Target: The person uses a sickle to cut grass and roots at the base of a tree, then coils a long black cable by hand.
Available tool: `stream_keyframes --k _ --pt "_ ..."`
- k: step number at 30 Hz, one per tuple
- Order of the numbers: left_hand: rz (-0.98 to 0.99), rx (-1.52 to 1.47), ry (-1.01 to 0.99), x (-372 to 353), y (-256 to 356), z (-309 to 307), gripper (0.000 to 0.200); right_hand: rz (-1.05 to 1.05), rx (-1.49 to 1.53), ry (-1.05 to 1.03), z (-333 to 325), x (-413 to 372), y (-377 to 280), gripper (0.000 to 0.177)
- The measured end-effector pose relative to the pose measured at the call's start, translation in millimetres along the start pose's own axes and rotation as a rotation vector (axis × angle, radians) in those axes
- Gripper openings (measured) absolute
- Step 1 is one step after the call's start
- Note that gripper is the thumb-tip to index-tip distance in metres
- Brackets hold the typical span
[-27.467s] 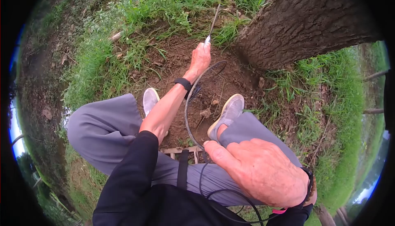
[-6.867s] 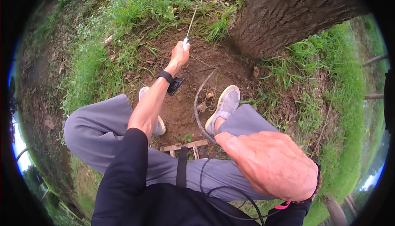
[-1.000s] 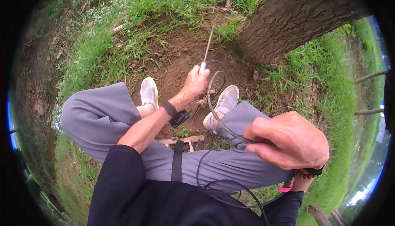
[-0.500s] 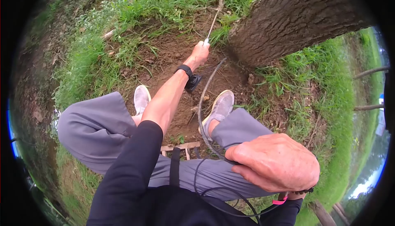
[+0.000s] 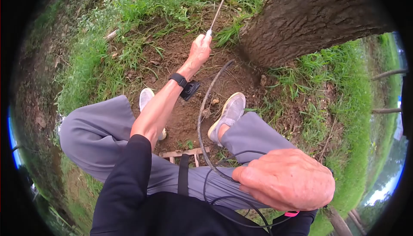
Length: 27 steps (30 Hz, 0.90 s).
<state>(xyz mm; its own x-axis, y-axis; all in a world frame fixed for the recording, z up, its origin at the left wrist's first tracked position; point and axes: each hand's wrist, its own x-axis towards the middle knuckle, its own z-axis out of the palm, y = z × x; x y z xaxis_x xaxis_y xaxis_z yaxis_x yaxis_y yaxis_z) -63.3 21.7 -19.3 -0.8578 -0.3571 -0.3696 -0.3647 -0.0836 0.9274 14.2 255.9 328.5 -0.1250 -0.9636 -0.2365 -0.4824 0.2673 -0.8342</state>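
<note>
My left hand point(image 5: 201, 49), with a black strap around its wrist, is closed around a thin, long-bladed tool point(image 5: 218, 13) above the soil. The blade points up and slightly right toward the grass; its exact kind is not clear. My right hand point(image 5: 288, 178), close to the camera over my right leg, has its fingers pinched on a long, dark, root-like strand point(image 5: 200, 122). That strand bows left and up from the fingers, its far end near the foot of the tree trunk point(image 5: 309, 21). My right palm is hidden.
Bare brown soil point(image 5: 172, 59) lies around my shoes point(image 5: 232, 111). A small wooden frame point(image 5: 185, 153) is partly hidden by my legs. A thin black cable point(image 5: 223, 198) loops over my lap. Grass point(image 5: 327, 81) borders the dirt.
My left hand has swung left and slightly upward with the tool, whose blade has shifted left. My right hand has dropped slightly, and the root-like strand bows further left.
</note>
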Motion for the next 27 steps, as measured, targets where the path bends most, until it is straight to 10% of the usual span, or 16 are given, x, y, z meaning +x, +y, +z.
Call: stream_keyframes --k 4,7,17,23,25,27 --pt "0.165 0.119 -0.004 45.9 -38.4 24.2 0.034 0.012 -0.024 -0.009 -0.7 2.6 1.0 0.023" --pt "-0.39 -0.075 -0.146 -4.1 -29.2 3.6 0.034 0.073 -0.023 -0.032 -1.7 2.2 -0.5 0.023" --pt "-0.251 -0.078 -0.033 -45.9 -9.6 -33.2 0.027 0.044 -0.033 0.039 1.0 2.4 -6.2 0.024" --pt "0.225 0.164 0.013 30.9 -73.9 15.5 0.033 0.046 -0.014 -0.019 0.6 4.3 0.5 0.024" --pt "-0.232 0.074 -0.136 -7.6 -54.9 1.0 0.035 0.059 -0.03 -0.024 -0.9 5.3 0.4 0.024" --pt "-0.24 0.076 -0.144 -34.0 -44.4 -17.0 0.034 0.063 -0.033 -0.034 -1.0 4.2 1.5 0.024"
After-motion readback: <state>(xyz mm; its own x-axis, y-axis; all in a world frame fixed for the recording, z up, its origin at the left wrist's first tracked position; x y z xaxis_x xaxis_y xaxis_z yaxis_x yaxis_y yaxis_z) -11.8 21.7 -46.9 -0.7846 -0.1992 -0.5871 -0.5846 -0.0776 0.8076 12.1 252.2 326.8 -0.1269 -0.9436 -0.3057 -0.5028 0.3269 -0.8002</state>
